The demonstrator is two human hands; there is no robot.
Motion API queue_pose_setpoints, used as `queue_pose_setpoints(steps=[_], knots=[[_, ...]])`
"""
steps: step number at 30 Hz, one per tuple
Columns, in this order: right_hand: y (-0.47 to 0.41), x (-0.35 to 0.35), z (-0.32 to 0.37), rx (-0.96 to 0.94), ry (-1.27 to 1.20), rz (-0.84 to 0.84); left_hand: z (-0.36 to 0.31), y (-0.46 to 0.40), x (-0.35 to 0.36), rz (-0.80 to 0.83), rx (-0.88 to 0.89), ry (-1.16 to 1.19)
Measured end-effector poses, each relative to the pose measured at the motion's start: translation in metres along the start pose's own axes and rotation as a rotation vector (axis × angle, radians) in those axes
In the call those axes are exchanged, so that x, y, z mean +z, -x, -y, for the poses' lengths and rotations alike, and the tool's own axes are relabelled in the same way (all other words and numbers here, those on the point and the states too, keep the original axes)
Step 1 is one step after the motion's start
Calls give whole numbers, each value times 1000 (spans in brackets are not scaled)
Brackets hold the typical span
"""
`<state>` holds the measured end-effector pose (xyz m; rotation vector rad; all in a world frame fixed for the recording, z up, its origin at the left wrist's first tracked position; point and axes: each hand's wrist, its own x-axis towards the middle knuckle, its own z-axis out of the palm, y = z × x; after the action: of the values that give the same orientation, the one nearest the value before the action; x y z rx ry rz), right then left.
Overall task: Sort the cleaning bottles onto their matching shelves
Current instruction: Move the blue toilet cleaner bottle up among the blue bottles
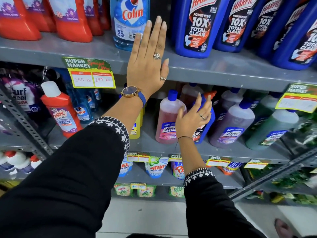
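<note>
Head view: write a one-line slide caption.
Right hand grips a blue Harpic bottle among Lizol bottles; left hand flat against the shelf edge.

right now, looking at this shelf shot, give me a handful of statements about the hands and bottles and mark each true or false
1. The left hand is flat and open, gripping nothing. True.
2. The right hand is on a blue Harpic bottle on the middle shelf. True.
3. That blue Harpic bottle stands among other blue Harpic bottles. False: its neighbours are Lizol bottles, such as the pink one; the blue Harpic row is on the shelf above.
4. The Colin bottle on the top shelf is red. False: it is clear blue.
5. The wristwatch is on the right wrist. False: it is on the left wrist.
</note>
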<state>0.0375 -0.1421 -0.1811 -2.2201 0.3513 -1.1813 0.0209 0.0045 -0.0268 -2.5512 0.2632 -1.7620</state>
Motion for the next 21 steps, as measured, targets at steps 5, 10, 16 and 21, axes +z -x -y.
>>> queue_pose_setpoints(steps=[5, 10, 16, 21], knots=[[-28, -1, -17, 164, 44, 62, 2, 1, 1, -4, -2, -4], [-38, 4, -36, 288, 109, 240, 0, 1, 1, -22, 14, 11], [-34, 2, -40, 258, 41, 205, 2, 1, 2, -28, 22, -1], [-22, -4, -36, 256, -26, 140, 2, 1, 2, -17, 35, -8]])
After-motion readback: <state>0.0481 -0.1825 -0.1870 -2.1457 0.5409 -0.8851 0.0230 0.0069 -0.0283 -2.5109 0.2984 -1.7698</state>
